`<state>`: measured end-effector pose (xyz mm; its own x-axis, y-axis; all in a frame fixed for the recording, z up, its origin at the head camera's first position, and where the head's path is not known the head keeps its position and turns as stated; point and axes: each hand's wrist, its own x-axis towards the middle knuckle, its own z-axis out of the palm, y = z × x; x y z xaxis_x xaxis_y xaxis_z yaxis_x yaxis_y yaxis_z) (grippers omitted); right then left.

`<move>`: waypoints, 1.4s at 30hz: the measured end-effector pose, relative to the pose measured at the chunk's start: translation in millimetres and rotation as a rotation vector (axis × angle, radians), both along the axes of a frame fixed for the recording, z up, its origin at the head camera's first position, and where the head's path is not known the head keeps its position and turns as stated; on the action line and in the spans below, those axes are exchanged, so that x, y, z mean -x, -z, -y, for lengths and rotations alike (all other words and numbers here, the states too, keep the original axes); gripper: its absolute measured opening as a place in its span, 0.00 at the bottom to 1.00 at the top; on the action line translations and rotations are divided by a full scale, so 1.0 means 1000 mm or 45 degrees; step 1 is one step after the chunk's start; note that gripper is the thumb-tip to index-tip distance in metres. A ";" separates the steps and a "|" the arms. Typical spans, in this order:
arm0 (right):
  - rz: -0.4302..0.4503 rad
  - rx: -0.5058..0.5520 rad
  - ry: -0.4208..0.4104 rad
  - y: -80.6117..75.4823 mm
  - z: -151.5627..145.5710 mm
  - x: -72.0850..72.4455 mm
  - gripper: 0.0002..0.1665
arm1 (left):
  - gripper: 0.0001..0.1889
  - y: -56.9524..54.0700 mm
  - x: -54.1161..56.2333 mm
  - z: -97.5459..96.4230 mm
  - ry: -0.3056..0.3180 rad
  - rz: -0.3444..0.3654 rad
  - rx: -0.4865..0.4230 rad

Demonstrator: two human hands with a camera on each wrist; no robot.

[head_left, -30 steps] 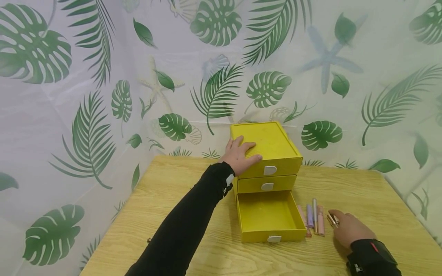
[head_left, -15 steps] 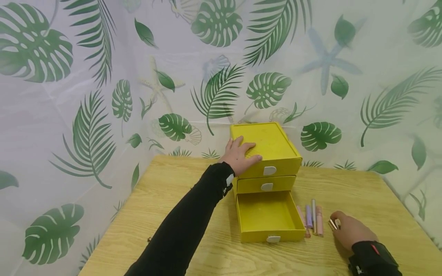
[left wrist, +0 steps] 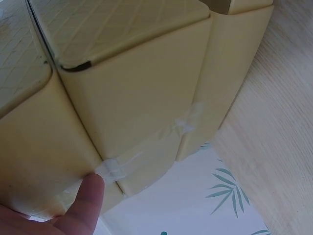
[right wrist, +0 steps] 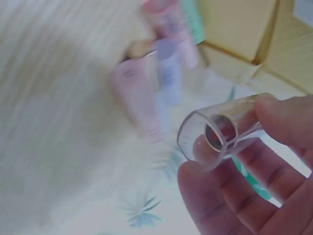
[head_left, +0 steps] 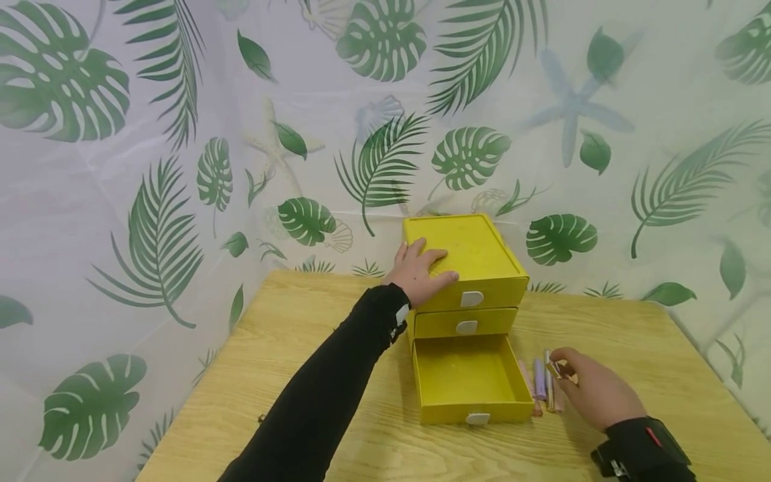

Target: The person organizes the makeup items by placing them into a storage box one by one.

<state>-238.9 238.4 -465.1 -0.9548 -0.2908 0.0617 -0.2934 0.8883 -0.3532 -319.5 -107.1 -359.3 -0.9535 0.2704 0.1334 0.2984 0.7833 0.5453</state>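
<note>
1. A right hand (head_left: 593, 388) pinches a clear-ended tube (right wrist: 220, 128) between thumb and fingers, its long axis crossing the fingers.
2. The tube is right of the open drawer (head_left: 448, 413); the left hand (head_left: 415, 273), farther away, rests spread-fingered atop the yellow cabinet (head_left: 472, 248).

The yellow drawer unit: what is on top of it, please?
On the yellow drawer unit, the left hand rests near the left edge; nothing else is visible there. The surface beneath this hand is covered and cannot be seen.
</note>
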 end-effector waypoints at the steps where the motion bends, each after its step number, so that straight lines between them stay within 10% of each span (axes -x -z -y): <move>1: -0.019 0.007 -0.008 -0.003 0.004 -0.002 0.24 | 0.34 0.000 0.000 0.000 -0.002 0.000 0.000; 14: -0.181 0.095 -0.183 -0.025 0.053 -0.014 0.21 | 0.34 0.006 0.010 -0.003 -0.029 0.034 0.026; 42: -0.139 -0.177 -0.419 0.003 0.088 0.011 0.15 | 0.34 0.000 0.000 -0.003 -0.034 0.010 0.025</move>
